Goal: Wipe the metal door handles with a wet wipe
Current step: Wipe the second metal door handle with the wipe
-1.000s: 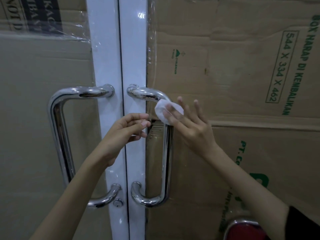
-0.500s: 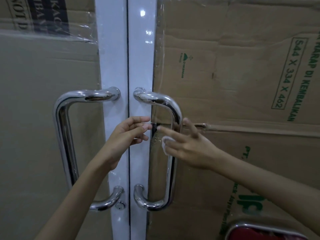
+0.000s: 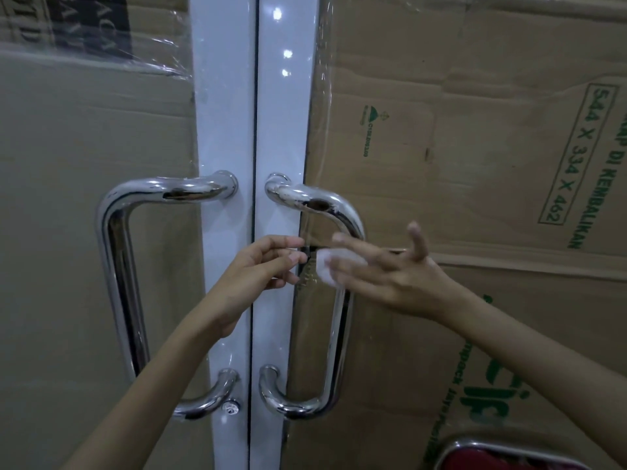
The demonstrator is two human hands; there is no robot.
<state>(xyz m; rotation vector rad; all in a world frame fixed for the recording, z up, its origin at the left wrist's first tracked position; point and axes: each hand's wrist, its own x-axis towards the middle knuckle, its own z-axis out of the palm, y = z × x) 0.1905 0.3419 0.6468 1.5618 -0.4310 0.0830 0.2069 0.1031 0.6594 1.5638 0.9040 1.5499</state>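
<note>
I stand at a storeroom's white double doors [image 3: 237,130], their glass backed by flattened cardboard boxes [image 3: 475,164] bearing printed dimensions.

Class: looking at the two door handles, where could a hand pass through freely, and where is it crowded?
Free: the loop inside the left handle, bordered by its bar and the white frame. Also the lower loop of the right handle. Crowded: its upper loop, where the left hand and right hand with the wipe meet.
</note>
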